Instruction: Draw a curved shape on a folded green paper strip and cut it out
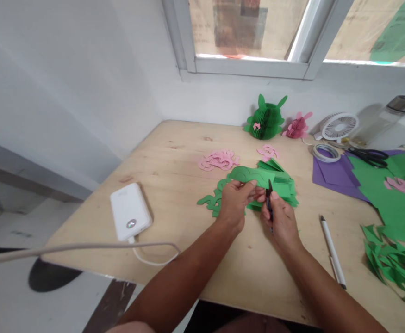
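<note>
My left hand point(235, 201) pinches a strip of green paper point(249, 175) that has curved outlines marked on it. In my right hand point(283, 216) is a pair of small dark scissors point(269, 199), its blades pointing away from me at the paper's right part. My fingers hide most of the handles. Behind and to the right of the hands lies a stack of folded green paper pieces point(287, 187). Curvy green cut-outs point(213, 201) are spread left of my left hand. Pink cut-outs point(219, 159) rest beyond them, with a smaller pink piece point(269, 151) farther right.
A white power bank point(130, 210) with a cable lies left. On the right are a white pen point(332, 254), green scraps point(393, 266), purple paper point(337, 178), black-handled scissors point(369, 156) and tape rolls point(326, 152). A green paper figure point(266, 120), fan point(338, 126) and bottle point(384, 120) stand behind.
</note>
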### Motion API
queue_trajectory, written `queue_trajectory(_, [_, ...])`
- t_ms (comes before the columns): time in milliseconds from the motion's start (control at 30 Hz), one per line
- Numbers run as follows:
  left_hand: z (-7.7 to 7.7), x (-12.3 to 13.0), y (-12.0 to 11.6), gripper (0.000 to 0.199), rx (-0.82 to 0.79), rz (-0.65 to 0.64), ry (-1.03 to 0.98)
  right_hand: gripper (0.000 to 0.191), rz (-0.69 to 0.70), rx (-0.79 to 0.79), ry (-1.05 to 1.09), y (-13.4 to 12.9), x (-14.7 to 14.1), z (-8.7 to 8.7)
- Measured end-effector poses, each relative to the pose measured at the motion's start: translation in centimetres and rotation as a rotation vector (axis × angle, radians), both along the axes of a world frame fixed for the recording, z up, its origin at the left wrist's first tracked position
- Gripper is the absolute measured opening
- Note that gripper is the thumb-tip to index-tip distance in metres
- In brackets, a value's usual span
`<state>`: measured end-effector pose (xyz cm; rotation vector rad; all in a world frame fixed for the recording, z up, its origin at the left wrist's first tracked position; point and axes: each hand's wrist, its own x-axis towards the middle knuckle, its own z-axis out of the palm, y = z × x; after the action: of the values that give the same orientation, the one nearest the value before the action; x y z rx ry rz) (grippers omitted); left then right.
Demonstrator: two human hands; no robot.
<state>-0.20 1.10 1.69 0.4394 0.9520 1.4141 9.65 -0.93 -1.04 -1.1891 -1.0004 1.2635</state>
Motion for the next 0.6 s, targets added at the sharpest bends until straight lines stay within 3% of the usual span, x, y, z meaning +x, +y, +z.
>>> queue_trajectory(600, [-0.14, -0.02, 0.05, 0.028, -0.004, 0.006, 0.005, 0.049, 0.006, 0.005, -0.022, 0.00, -0.05, 0.23])
